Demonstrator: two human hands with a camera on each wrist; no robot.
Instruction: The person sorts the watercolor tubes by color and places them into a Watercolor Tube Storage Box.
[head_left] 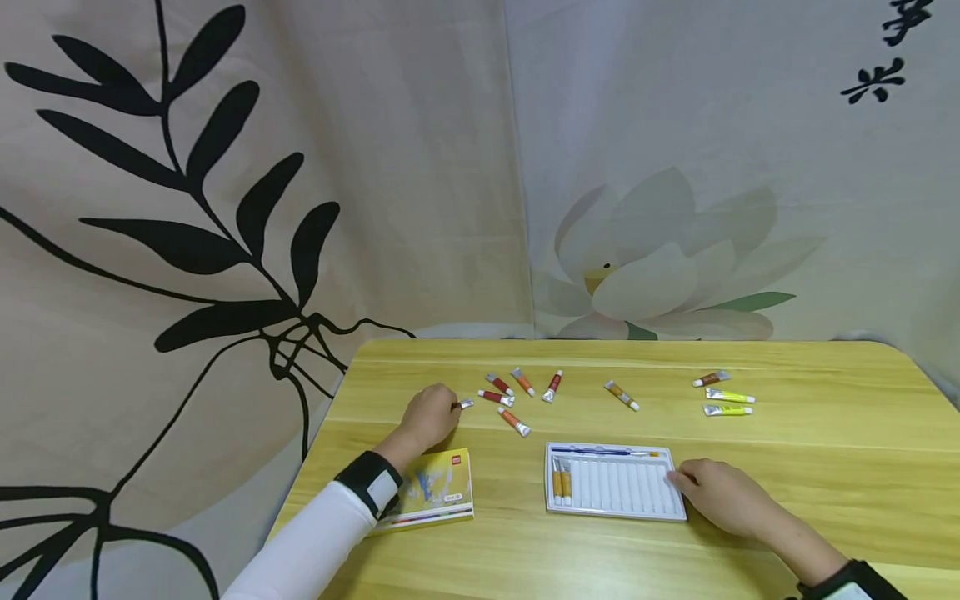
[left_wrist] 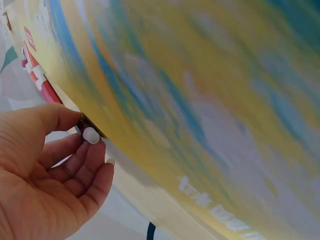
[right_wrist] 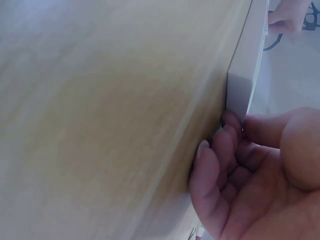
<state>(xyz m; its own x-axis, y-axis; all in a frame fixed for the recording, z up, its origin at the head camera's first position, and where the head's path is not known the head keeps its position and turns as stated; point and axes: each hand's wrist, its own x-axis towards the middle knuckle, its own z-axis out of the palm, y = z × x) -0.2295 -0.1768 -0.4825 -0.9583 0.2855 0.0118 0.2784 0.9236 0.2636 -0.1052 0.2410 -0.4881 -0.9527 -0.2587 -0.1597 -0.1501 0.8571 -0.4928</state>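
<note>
Left hand (head_left: pixel 427 419): pinching a paint tube between thumb and fingertips.
Yellow box (head_left: pixel 441 487): lying on the surface (head_left: pixel 510 558), the white sleeve (head_left: pixel 307 542) crossing over its left part; raising the wrist a little would likely avoid nudging it.
Held tube (head_left: pixel 467 404): sitting in the left fingers beyond the box, its white cap showing in the left wrist view; whether it is touching the surface, I cannot tell. A light pinch seems best, since a soft tube could be denting.
Loose tubes (head_left: pixel 513 422): lying near the held one, pointing various ways; keeping the knuckles high should spare them.
Tray (head_left: pixel 618 487): lying flat, holding a brush (head_left: pixel 592 451) and two ochre tubes (head_left: pixel 557 485) in its leftmost slots.
Right hand (head_left: pixel 718 496): pinching the tray's right edge; steadying without lifting seems wise, as tilting could be rolling the brush.
Yellow tubes (head_left: pixel 729 397): lying beside a brown one (head_left: pixel 710 378), well apart from the left hand.
</note>
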